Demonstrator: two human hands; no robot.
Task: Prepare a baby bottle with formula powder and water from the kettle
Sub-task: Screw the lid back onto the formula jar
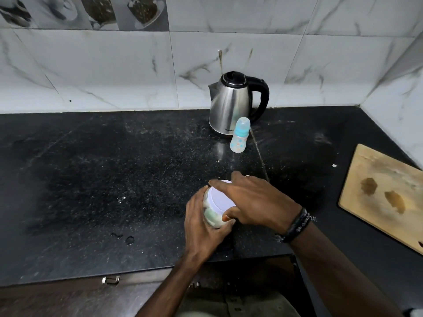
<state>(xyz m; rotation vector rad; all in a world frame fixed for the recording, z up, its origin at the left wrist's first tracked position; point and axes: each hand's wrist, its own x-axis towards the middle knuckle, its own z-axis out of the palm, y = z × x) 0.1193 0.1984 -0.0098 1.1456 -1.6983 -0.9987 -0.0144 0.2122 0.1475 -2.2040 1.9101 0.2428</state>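
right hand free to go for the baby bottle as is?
Probably not yet. The right hand has its grip on the white lid of the formula jar, which the left hand steadies. Once it lets go, the bare countertop up to the baby bottle looks unobstructed.

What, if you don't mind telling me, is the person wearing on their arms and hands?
Both forearms are bare, with no sleeves in view. The right wrist carries dark bracelets, apparently braided cord or leather. A ring seems to show on the right hand. The left hand shows nothing worn.
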